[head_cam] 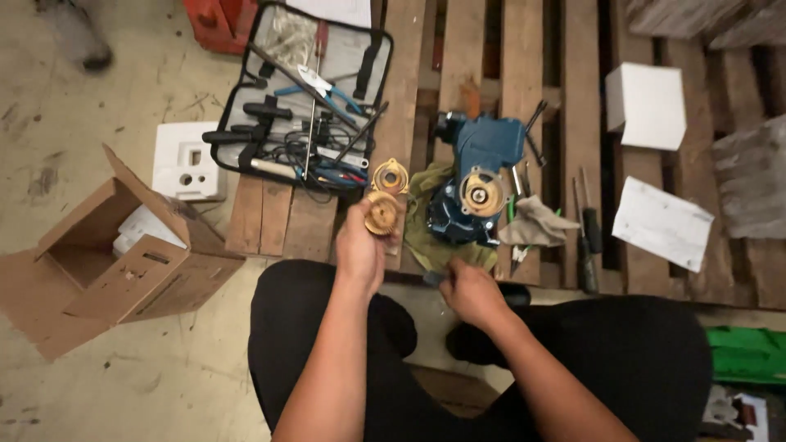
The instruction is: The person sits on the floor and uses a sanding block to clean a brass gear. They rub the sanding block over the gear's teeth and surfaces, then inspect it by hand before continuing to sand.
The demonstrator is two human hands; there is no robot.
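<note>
Far left on the concrete floor (123,385): open cardboard box (106,262), flaps out, something white inside. Just beyond it a white foam block (187,161) with cutouts. Next over, an open tool case (303,98) lies half on the wooden pallet (573,98), with pliers, drivers and cables in it.

Left hand (360,245) is raised over the pallet edge, grip closed around a round brass part (381,213) held at the fingertips. A second brass part (390,177), flanged, lies on the pallet just beyond it.

Right hand (471,290) is low at the pallet's near edge, fingers curled on a small dark tool (434,279); cannot tell what kind. It touches the olive rag (426,221) that lies under the blue pump body (475,176), whose brass-coloured face points up.

Right of the pump: grey cloth (536,221), two screwdrivers (588,237) lying along a slat, then a white box (647,105) and a white sheet (661,223). Green item (749,354) at far right edge.
</note>
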